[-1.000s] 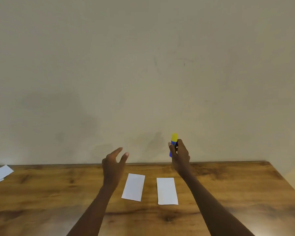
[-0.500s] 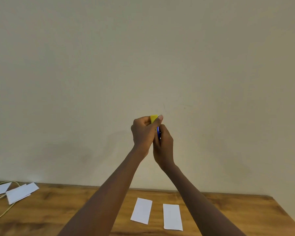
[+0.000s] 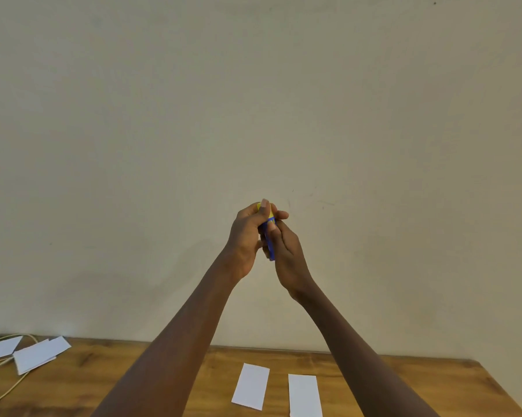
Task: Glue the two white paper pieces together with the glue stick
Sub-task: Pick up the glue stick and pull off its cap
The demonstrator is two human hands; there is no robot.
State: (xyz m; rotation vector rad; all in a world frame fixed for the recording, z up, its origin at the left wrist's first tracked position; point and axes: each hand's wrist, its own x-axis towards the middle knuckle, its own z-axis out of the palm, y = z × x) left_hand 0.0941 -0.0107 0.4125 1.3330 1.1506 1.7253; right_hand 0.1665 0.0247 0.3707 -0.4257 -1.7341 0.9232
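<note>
While a plain cream wall (image 3: pixel 253 100) fills most of the view, a brown wooden table (image 3: pixel 434 383) runs along the bottom edge, set against it. Two bare forearms rise from the bottom of the frame and meet in front of the wall, well above the table.

The left hand (image 3: pixel 246 239) is curled over the top of the glue stick (image 3: pixel 268 239), fingers and thumb wrapped round its yellow cap (image 3: pixel 259 207). The right hand (image 3: pixel 287 254) sits just below and beside it, touching it, with fingers closed round the blue barrel and the thumb lying up along it.

Flat on the table beneath the hands lie the two white paper pieces, side by side, near each other but not touching. The left piece (image 3: pixel 250 386) is tilted, its top leaning right. The right piece (image 3: pixel 304 395) lies straighter, its lower end cut off by the frame.

At the far left of the table, other white slips (image 3: pixel 38 355) overlap in a loose pile, and a pale cable (image 3: pixel 4 389) loops round them.

Smallest of all, the glue stick stands nearly upright in the air between both hands, well apart from either paper. Only slivers of the yellow cap show between the left fingers, and whether it is seated or loosened cannot be told
</note>
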